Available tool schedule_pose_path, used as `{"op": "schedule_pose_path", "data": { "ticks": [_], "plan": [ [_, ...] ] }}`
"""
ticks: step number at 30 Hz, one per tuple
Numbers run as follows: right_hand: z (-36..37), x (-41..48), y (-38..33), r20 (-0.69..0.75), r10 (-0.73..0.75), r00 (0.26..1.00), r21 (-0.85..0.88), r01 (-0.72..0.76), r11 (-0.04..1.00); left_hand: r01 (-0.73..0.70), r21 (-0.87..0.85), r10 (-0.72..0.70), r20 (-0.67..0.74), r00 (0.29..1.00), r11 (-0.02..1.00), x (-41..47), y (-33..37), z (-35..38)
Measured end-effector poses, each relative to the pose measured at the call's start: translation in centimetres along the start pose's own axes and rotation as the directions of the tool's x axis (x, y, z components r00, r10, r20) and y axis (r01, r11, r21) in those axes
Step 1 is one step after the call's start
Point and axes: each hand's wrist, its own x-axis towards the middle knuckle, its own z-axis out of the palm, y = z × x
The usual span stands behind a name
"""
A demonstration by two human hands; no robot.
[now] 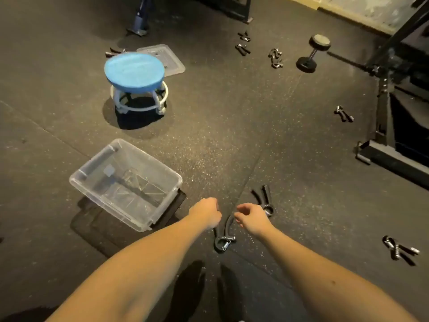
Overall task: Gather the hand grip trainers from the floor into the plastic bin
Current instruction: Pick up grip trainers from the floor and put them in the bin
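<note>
Far left, up the floor point(220, 140), a blue stool point(134, 70) stands on its ring base. A clear lid point(170, 63) lies flat behind it, and 1 hidden trainer point(113, 52) pokes out at its left. Nearer in, the plastic bin point(80, 182) sits upright and open, its near end on a dark mat point(92, 226).

Now the hands. The left hand point(205, 212) hovers just right of the bin with its fingers curled into a fist, back to the camera. Whether they hold anything, I cannot tell. Between the 2 hands lies the nearest trainer point(224, 238), flat on the floor with its spring end toward the person. 1 handle runs under the left hand. The right hand point(251, 217) is just beside the other handle's tip, fingers loosely curled and parted, closed on nothing.

Just beyond that hand, a second trainer point(264, 196) lies on the floor, its spring end partly hidden by the hand. Way back, a scatter of far trainers point(275, 58) lies near a dumbbell point(312, 53). Over right, 1 rack-side trainer point(343, 113) lies close to the black rack point(385, 135). 1 last trainer point(399, 249) lies low on the right, well apart from the bin.
</note>
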Motion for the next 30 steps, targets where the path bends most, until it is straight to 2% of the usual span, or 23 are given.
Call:
{"op": "schedule_pose_path", "data": {
  "ticks": [3, 8, 14, 17, 22, 27, 30],
  "plan": [
    [2.6, 3.5, 3.8, 0.012, -0.044, 0.999, -0.133, 0.045, 0.990, -0.031, 0.059, 0.030, 0.010, 0.999, 0.998, 3.6, -1.8, 5.3],
    [5.9, 5.9, 8.8, 0.094, -0.042, 0.995, -0.354, 0.073, 0.933, 0.027, 0.130, -0.037, 0.070, 0.997, 0.991, 7.7, -4.9, 11.2],
    [8.7, 7.6, 14.1, 0.104, 0.026, 0.994, -0.376, 0.015, 0.927, 0.077, 0.172, -0.109, 0.188, 0.976, 0.982, 9.7, -5.5, 16.3],
    [9.4, 8.0, 14.6, 0.075, 0.042, 0.996, -0.366, -0.012, 0.931, 0.081, 0.179, -0.106, 0.136, 0.985, 0.981, 10.0, -5.5, 18.2],
    [10.3, 8.3, 14.6, 0.047, 0.019, 0.999, -0.457, 0.005, 0.889, 0.082, 0.186, -0.102, 0.102, 0.990, 0.979, 10.9, -5.7, 18.5],
    [10.5, 8.3, 15.7, 0.031, 0.047, 0.998, -0.376, -0.032, 0.926, 0.050, 0.204, -0.068, 0.081, 0.994, 0.978, 10.9, -5.8, 18.3],
    [9.9, 7.9, 15.8, 0.073, 0.043, 0.996, -0.333, -0.016, 0.943, -0.006, 0.245, -0.016, 0.087, 0.996, 0.969, 10.5, -5.4, 17.7]
  ]
}}
